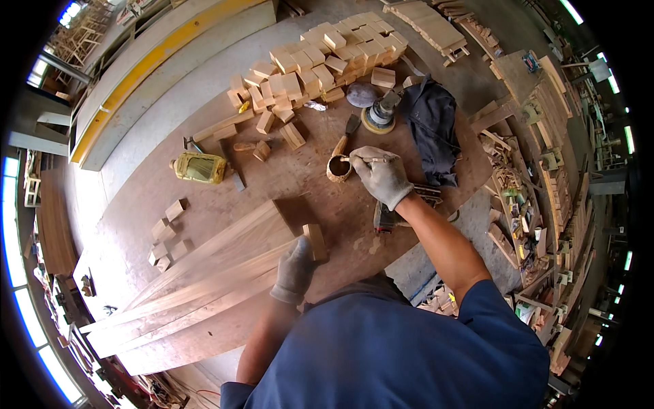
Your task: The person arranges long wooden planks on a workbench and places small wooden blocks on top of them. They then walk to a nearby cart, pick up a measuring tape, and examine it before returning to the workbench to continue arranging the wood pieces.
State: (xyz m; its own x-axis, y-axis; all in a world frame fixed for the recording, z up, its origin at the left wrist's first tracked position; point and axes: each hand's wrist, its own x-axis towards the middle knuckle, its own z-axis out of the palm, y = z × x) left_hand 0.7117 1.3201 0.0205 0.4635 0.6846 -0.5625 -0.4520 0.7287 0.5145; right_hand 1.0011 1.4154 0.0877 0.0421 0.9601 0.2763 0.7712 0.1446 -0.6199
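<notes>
My left hand (294, 267), in a grey work glove, grips a small wooden block (314, 241) at the end of long wooden boards (231, 238) lying on the brown table. My gloved right hand (379, 174) is closed round a thin wooden stick (345, 159), whose tip reaches into a small round pot (337, 172) with crusted sides. What the pot holds is too dark to make out. Just beyond it lies a wooden-handled flat-bladed tool (346, 134). Beneath my right wrist, a dark tool (387, 217) is partly hidden.
A large stack of wooden blocks (306, 71) covers the table's far side. A yellowish plastic jug (199, 168) and loose blocks (167, 230) sit to the left. Beyond my right hand are a sander (381, 114) and dark cloth (430, 129); wood-filled racks (518, 204) stand right.
</notes>
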